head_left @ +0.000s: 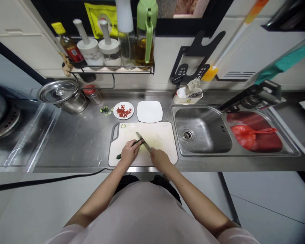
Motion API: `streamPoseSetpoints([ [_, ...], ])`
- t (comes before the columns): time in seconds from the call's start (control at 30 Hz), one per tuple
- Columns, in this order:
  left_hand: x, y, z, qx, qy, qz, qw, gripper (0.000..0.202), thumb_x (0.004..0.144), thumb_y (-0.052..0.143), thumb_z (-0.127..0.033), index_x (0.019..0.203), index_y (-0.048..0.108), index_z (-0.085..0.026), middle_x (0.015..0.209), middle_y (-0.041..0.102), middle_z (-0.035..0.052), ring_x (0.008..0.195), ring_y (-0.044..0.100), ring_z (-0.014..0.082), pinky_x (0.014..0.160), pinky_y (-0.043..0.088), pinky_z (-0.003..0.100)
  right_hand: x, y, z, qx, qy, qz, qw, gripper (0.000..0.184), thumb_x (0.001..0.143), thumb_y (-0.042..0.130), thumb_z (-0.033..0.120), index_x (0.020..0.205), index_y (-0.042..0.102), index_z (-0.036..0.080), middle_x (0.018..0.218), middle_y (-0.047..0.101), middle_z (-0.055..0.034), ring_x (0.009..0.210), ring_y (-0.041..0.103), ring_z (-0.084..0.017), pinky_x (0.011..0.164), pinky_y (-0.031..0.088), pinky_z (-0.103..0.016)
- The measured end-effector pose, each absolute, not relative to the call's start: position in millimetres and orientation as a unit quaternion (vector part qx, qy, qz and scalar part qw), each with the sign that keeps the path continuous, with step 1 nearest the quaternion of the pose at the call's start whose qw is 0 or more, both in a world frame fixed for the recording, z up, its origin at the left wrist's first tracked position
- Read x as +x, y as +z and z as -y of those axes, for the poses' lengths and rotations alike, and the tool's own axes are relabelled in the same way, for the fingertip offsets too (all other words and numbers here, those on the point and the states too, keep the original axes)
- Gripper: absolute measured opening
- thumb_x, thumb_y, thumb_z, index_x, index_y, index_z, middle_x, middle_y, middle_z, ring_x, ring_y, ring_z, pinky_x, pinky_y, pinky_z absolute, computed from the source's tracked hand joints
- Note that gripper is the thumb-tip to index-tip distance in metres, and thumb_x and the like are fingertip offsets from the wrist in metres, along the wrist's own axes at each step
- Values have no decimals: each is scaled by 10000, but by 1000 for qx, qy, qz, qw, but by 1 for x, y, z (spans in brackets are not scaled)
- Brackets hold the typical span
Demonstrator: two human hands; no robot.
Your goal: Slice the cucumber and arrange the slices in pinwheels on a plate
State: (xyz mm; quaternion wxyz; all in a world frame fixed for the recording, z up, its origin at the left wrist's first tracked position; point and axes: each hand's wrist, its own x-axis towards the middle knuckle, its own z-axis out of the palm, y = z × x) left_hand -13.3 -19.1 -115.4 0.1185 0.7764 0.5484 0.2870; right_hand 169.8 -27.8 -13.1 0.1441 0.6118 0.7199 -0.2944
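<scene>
My left hand point(129, 152) is closed over a slim dark green cucumber point(118, 157) lying slantwise on the white cutting board point(165, 142). One end of it shows past my palm at the lower left, the other beyond my fingers; the middle is hidden. My right hand point(160, 158) grips the handle of a kitchen knife point(147, 146). The blade points up and left, crossing the cucumber's far end close to my left fingertips. Whether the edge is cutting in, I cannot tell. A pale round cucumber slice point(123, 126) rests at the board's upper left corner.
Behind the board stand a plate of chopped red pieces point(123, 110), a white square plate point(149, 112) and cucumber scraps point(106, 109). A lidded steel pot point(73, 101) is at left. The sink point(203, 132) lies right, with a red plastic bag point(244, 136) in its second basin.
</scene>
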Motion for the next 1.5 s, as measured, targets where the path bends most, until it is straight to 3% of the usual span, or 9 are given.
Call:
streamPoseSetpoints([
  [0.53, -13, -113, 18, 782, 291, -539, 111, 285, 942, 507, -259, 1171, 678, -270, 1060, 651, 73, 969, 592, 192, 852, 533, 348, 151, -27, 11, 607, -256, -744, 112, 302, 976, 308, 168, 1190, 519, 140, 997, 684, -156, 995, 657, -240, 817, 477, -331],
  [0.9, -13, -113, 16, 780, 291, -543, 110, 280, 944, 502, -263, 1159, 682, -265, 1069, 653, 71, 965, 592, 190, 845, 531, 342, 166, -24, 27, 613, -283, -723, 146, 281, 959, 337, 167, 1144, 547, 138, 983, 696, -150, 957, 673, -249, 754, 471, -318],
  [1.5, -12, -110, 17, 782, 291, -541, 106, 275, 941, 510, -251, 1155, 682, -247, 1053, 659, 69, 973, 596, 188, 842, 527, 329, 146, -49, 12, 613, -235, -748, 100, 296, 969, 302, 153, 1136, 545, 136, 963, 690, -137, 950, 671, -220, 789, 497, -308],
])
